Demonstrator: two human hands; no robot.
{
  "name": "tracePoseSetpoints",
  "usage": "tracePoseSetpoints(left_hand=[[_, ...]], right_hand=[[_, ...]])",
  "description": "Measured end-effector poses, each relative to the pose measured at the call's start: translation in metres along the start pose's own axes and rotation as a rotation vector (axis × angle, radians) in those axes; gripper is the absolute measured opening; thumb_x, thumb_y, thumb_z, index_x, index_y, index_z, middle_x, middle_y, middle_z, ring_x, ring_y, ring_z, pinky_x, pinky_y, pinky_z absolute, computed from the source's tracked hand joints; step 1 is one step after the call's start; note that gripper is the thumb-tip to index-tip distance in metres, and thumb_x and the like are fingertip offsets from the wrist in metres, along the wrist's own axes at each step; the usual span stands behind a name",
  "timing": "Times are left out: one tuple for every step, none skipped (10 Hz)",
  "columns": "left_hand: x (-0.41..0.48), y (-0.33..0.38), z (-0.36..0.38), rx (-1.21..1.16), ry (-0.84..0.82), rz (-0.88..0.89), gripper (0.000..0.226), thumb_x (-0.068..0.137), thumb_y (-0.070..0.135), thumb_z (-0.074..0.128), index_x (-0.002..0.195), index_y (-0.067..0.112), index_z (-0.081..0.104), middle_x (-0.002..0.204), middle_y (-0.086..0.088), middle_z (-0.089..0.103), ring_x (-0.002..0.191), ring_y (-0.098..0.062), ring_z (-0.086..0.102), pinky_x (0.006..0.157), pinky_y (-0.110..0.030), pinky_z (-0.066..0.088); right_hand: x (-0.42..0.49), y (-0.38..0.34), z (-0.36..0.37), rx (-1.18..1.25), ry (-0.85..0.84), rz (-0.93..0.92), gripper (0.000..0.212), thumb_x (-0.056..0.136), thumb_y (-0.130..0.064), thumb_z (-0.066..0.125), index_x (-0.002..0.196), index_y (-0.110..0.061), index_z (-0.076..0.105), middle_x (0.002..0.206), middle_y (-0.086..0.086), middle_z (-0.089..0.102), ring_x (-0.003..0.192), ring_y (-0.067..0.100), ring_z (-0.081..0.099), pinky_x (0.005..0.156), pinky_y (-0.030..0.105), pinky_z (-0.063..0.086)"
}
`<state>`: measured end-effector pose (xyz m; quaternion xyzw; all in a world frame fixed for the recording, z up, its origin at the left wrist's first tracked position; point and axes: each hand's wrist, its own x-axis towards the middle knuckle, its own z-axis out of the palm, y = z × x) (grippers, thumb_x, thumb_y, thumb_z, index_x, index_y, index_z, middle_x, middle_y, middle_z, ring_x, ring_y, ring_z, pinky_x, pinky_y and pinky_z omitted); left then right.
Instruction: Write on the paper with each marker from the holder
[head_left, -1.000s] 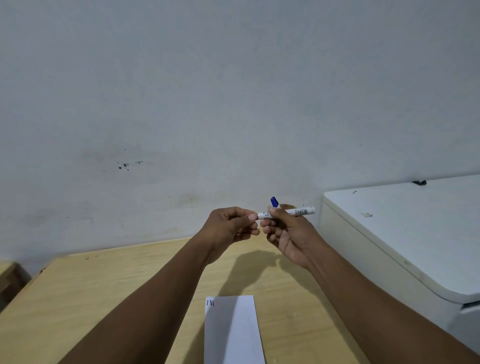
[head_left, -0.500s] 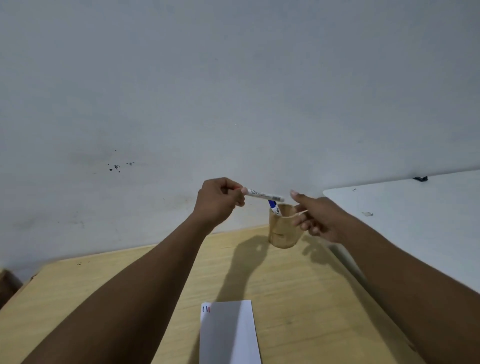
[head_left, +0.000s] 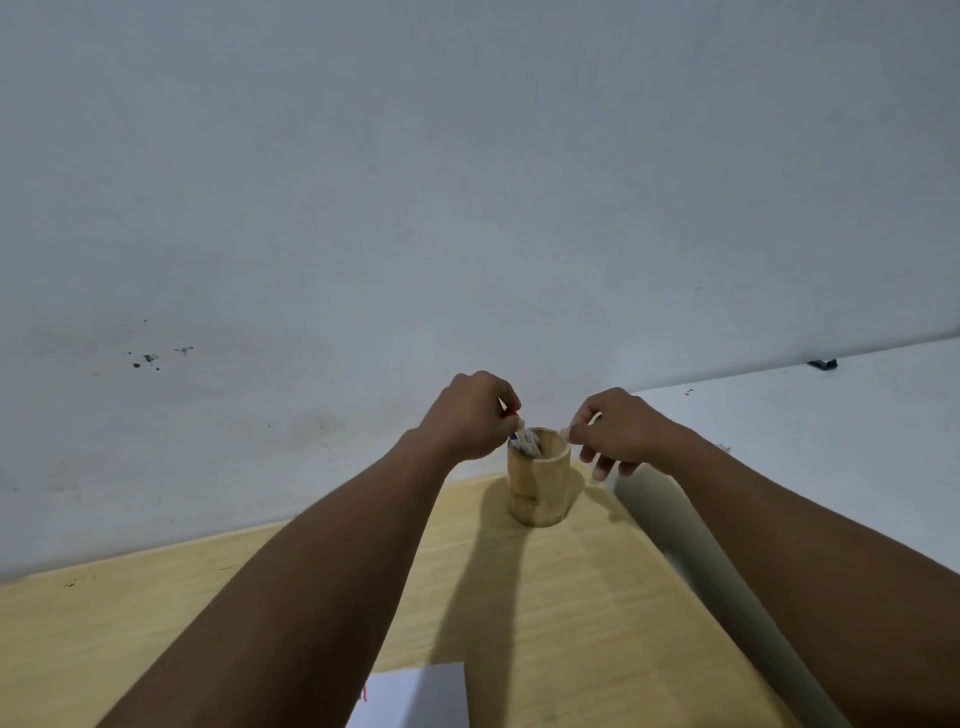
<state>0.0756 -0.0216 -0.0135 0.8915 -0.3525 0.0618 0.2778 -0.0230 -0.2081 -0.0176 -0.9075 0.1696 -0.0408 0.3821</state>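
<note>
At the far edge of the desk (head_left: 156, 613), close to the pale wall (head_left: 467, 182), a wooden holder (head_left: 540, 486) is standing upright on the light wood surface. Both bare arms are reaching forward to it from the near side. The left hand (head_left: 470, 415) is hovering just left of and above the holder's rim, its fingers curled tightly around a marker (head_left: 524, 441); the white barrel is slanting down into the holder's opening, with a bit of red showing at the top of the grip and a trace of blue near the rim. How many markers are sitting inside the holder is too small to tell. The right hand (head_left: 621, 431) is hanging just right of the rim, thumb and forefinger pinched together and the other fingers loosely bent below; whether anything is caught in that pinch I cannot tell, and it is not clearly touching the holder. Along the right side a white cabinet (head_left: 831, 415) is standing against the desk, with a small dark object (head_left: 822, 364) lying on its top near the wall. Near the bottom edge of the view, between the two forearms, a sheet of paper (head_left: 421, 696) is lying flat on the desk, with a small red mark at its left edge and its near part cut off.
</note>
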Motion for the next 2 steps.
tracePoseSetpoints(left_hand=[[0.0042, -0.0016, 0.0119, 0.052, -0.096, -0.026, 0.041, 0.083, 0.035, 0.078, 0.121, 0.022, 0.07, 0.105, -0.004, 0.075, 0.104, -0.022, 0.067, 0.091, -0.043, 0.057], [0.0066, -0.0028, 0.013, 0.12, -0.114, -0.028, 0.051, 0.081, 0.042, 0.079, 0.128, 0.026, 0.064, 0.107, -0.002, 0.074, 0.102, -0.023, 0.067, 0.089, -0.044, 0.057]], right_hand=[[0.0122, 0.0041, 0.0088, -0.06, 0.019, -0.023, 0.015, 0.091, -0.025, 0.067, 0.096, -0.011, 0.068, 0.087, 0.01, 0.075, 0.063, 0.018, 0.072, 0.048, 0.026, 0.054], [0.0156, 0.0036, 0.0104, -0.07, 0.065, -0.051, 0.012, 0.089, -0.026, 0.07, 0.093, -0.015, 0.068, 0.086, 0.003, 0.07, 0.07, 0.017, 0.066, 0.055, 0.026, 0.053]])
